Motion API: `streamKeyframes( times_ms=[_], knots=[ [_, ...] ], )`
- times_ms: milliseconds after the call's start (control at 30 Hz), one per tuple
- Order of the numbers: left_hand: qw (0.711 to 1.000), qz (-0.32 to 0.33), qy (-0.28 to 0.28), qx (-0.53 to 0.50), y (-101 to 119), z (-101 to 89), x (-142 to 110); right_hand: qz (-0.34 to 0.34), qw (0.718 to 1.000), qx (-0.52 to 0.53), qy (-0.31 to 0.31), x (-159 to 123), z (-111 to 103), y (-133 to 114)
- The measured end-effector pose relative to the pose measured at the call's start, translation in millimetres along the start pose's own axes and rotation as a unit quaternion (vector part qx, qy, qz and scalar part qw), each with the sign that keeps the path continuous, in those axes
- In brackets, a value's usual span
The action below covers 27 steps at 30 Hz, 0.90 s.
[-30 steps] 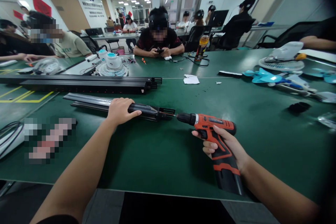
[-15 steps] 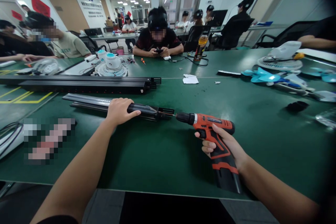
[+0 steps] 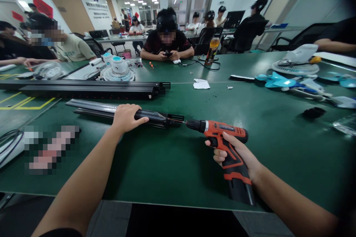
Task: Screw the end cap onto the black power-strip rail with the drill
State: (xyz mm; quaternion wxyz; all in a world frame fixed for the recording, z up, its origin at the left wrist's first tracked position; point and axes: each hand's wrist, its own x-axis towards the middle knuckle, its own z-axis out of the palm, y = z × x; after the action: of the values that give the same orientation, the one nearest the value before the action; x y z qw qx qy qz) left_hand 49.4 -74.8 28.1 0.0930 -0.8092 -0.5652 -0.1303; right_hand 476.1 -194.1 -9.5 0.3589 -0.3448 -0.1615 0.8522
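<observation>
On the green counter (image 3: 161, 177), left of centre, lie glossy dark metal bars (image 3: 93, 105), gripped from above by the left hand (image 3: 125, 118); a thin bit (image 3: 180, 121) reaches their right end, apparently mid-work, progress there too small to tell. The right hand (image 3: 246, 155) grips an orange-and-black cordless drill (image 3: 226, 129).

Orange-and-black drill (image 3: 226, 129) is sideways in the right fingers (image 3: 220, 153). Long, shiny black bar (image 3: 154, 116) lies under the left fingers (image 3: 133, 107).

The left arm (image 3: 83, 176) has a black sleeve (image 3: 61, 232), and the left hand (image 3: 125, 118) and right hand (image 3: 244, 155) are bare.
</observation>
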Motion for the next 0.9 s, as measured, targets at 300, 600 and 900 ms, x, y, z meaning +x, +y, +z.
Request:
streamKeyframes(
  times_ms=[300,600,900],
  knots=[
    [1.0,-0.001,-0.003,-0.002,-1.3,1.1,-0.2,0.002,1.0,0.014,0.0,-0.6,-0.4,-0.2],
    [1.0,-0.001,0.002,-0.007,-1.3,1.9,-0.6,0.0,0.999,0.04,-0.024,0.3,-1.9,0.8],
    [1.0,0.004,0.006,-0.001,-1.1,2.5,-1.6,-0.003,0.999,0.045,-0.027,0.5,-2.5,1.1]
  ],
)
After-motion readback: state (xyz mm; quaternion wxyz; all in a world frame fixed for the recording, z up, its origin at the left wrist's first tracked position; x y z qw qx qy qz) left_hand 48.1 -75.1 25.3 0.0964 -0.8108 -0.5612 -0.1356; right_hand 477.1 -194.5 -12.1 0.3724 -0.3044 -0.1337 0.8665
